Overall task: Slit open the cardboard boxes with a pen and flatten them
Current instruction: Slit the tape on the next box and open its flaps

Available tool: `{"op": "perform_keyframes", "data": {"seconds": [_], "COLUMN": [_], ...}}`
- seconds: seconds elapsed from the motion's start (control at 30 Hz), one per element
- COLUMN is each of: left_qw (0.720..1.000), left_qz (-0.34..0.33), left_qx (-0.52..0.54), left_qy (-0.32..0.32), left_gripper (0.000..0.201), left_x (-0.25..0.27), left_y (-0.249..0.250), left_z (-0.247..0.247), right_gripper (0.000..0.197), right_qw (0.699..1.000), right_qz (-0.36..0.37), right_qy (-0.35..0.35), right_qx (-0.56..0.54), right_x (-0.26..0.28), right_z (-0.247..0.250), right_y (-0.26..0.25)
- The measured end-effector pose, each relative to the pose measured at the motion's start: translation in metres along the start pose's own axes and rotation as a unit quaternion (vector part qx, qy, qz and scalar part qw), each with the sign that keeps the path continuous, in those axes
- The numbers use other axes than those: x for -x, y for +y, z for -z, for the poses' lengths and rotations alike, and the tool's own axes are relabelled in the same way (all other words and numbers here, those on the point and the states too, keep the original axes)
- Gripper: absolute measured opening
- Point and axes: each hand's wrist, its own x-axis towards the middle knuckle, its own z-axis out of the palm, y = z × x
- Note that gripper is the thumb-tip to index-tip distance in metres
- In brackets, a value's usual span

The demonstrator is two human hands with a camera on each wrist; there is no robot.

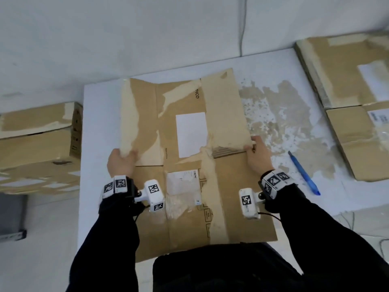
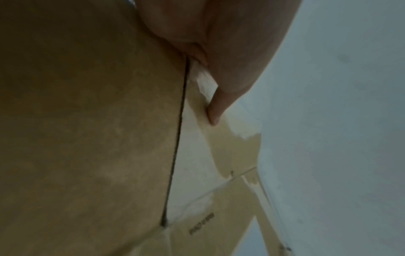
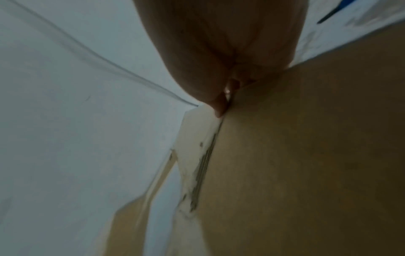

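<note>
Subject: one flattened box (image 1: pixel 189 157), opened out and lying on the white counter (image 1: pixel 101 127), its near end overhanging the counter's near edge toward the person.

Hands: the left hand (image 1: pixel 121 163) grips the box's left edge, thumb on top and fingers curled under. The right hand (image 1: pixel 256 154) pinches the box's right edge at the fold line; the right wrist view shows the fingertips (image 3: pixel 219 107) closed on the board edge.

Hazards, as judged:
- Torn paper facing and exposed corrugation near the right hand suggest weak board; a hard pull there could rip the flap rather than fold it.
- The far flaps sit slightly raised off the counter. If released unpressed they may spring back, leaving the box not fully flat.
- The pen (image 1: pixel 304 172) lies right of the box, near the right wrist; a sweep of the board could knock it off the near edge.

Clearances:
- Right of the box: a bare strip holding the pen, then stacked flat cardboard (image 1: pixel 341 76) at the counter's right end.
- Left of the box: a narrow margin, then the counter's left edge, beyond which an unopened box (image 1: pixel 40 140) sits.
- Beyond the box: a thin strip of counter before its far edge.
</note>
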Motion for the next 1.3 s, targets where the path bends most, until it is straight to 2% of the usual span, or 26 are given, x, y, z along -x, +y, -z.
{"op": "perform_keyframes", "data": {"seconds": [0.17,0.3,0.47,0.63,0.73,0.77,0.83,0.9,1.0,1.03,1.13,1.2,1.3], "left_qw": [0.993,0.979,0.963,0.958,0.961,0.961,0.962,0.97,0.98,0.98,0.983,0.988,0.986], "left_qz": [-0.082,-0.137,-0.166,-0.126,-0.165,-0.189,-0.213,-0.183,-0.129,-0.127,-0.113,-0.096,-0.12], "left_qx": [0.067,0.144,0.209,0.222,0.152,0.118,0.076,0.07,0.063,0.071,0.095,0.077,0.036], "left_qy": [0.056,0.038,-0.043,-0.126,-0.165,-0.166,-0.156,-0.144,-0.138,-0.136,-0.106,-0.096,-0.108], "left_gripper": [0.024,0.018,0.007,0.015,0.013,0.009,0.012,0.023,0.035,0.036,0.05,0.058,0.055], "left_x": [0.044,0.085,0.15,0.219,0.245,0.252,0.26,0.258,0.253,0.254,0.256,0.256,0.259], "left_y": [0.058,0.136,0.232,0.315,0.355,0.363,0.372,0.372,0.366,0.366,0.369,0.368,0.364], "left_z": [-0.007,-0.046,-0.148,-0.261,-0.322,-0.341,-0.377,-0.405,-0.433,-0.44,-0.456,-0.46,-0.461], "right_gripper": [0.034,0.037,0.033,0.035,0.034,0.034,0.035,0.039,0.046,0.052,0.086,0.105,0.119], "right_qw": [0.994,0.985,0.982,0.98,0.977,0.977,0.978,0.979,0.981,0.979,0.976,0.969,0.957], "right_qz": [0.07,0.114,0.112,0.067,0.05,0.04,0.024,0.006,-0.036,-0.047,-0.091,-0.114,-0.121], "right_qy": [0.072,0.119,0.144,0.186,0.196,0.193,0.186,0.163,0.083,0.059,-0.018,-0.054,-0.077], "right_qx": [-0.045,-0.059,-0.042,0.039,0.071,0.079,0.096,0.122,0.173,0.187,0.197,0.213,0.25], "right_x": [-0.013,-0.048,-0.108,-0.169,-0.214,-0.227,-0.248,-0.259,-0.261,-0.259,-0.241,-0.23,-0.227], "right_z": [0.072,0.173,0.309,0.429,0.477,0.485,0.493,0.493,0.477,0.467,0.428,0.409,0.405], "right_y": [-0.005,0.023,0.092,0.156,0.189,0.199,0.218,0.234,0.261,0.271,0.287,0.287,0.281]}}
